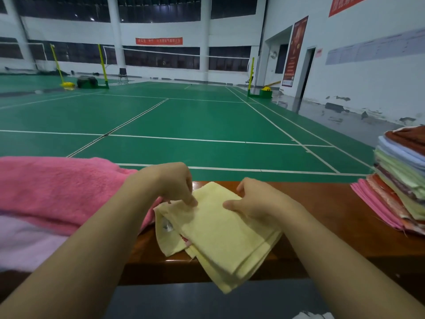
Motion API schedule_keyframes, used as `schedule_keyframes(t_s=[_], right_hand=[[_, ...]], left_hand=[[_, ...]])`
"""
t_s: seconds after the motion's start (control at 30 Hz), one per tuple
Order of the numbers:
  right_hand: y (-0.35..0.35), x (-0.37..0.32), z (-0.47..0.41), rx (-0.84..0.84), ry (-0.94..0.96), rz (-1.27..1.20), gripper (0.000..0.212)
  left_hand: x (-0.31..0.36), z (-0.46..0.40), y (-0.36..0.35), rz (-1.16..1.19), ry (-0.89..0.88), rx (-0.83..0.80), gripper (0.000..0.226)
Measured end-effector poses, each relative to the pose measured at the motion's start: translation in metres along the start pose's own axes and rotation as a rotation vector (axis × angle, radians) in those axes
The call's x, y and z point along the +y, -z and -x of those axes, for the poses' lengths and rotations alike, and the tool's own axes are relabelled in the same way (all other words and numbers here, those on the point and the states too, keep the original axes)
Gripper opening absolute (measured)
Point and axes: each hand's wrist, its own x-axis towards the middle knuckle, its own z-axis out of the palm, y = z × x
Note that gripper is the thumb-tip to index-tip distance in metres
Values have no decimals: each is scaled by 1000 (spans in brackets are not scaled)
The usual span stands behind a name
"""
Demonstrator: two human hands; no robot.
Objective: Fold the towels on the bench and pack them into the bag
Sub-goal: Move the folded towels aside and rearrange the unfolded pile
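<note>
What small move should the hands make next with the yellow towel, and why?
Probably the left hand should lay its pinched flap flat over the yellow towel. That corner is loose and a label shows under it, while the right hand holds the folded part on the bench.

A pale yellow towel (pixel 220 229) is lying on a reddish-brown bench (pixel 326 210), a pink towel (pixel 57 189) is showing beside it, and the court floor (pixel 184 120) is showing green with white lines.

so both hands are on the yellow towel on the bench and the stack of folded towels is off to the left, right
Not quite: the head view shows the stack of folded towels to the right. Both the left hand and right hand are on the yellow towel on the bench.
</note>
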Motion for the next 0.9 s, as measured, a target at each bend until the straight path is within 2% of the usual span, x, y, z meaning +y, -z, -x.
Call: schedule_keyframes(t_s=[0.1, 0.13, 0.23, 0.3, 0.37, 0.43, 0.53, 0.63, 0.8, 0.9], right_hand=[[-2, 3, -3, -53, -26, -114, 54], [-1, 4, -4, -57, -24, -148, 52], [3, 12, -8, -37, -41, -158, 49], [5, 22, -10, 10, -63, -166, 42], [6, 30, -13, 36, -96, -198, 39], [6, 35, -15, 40, -124, -219, 41], [5, 38, -19, 42, -149, -238, 47], [0, 37, -23, 41, -136, -234, 52], [-2, 41, -23, 106, -76, -195, 46], [3, 48, -20, 229, -33, -242, 37]], left_hand=[[10, 3, -4, 99, -14, -281, 27], [13, 2, -7, 72, -16, -312, 26], [16, -5, -13, -81, -77, -175, 22], [15, -13, -18, -33, -88, -59, 28], [13, -20, -25, 42, -20, 105, 42], [15, -28, -37, 77, 142, 278, 64], [18, -39, -55, -49, 327, 271, 89], [21, -53, -67, -67, 318, 253, 101], [42, -58, -76, 84, 166, 328, 59], [54, -59, -74, 298, 112, 439, 54]])
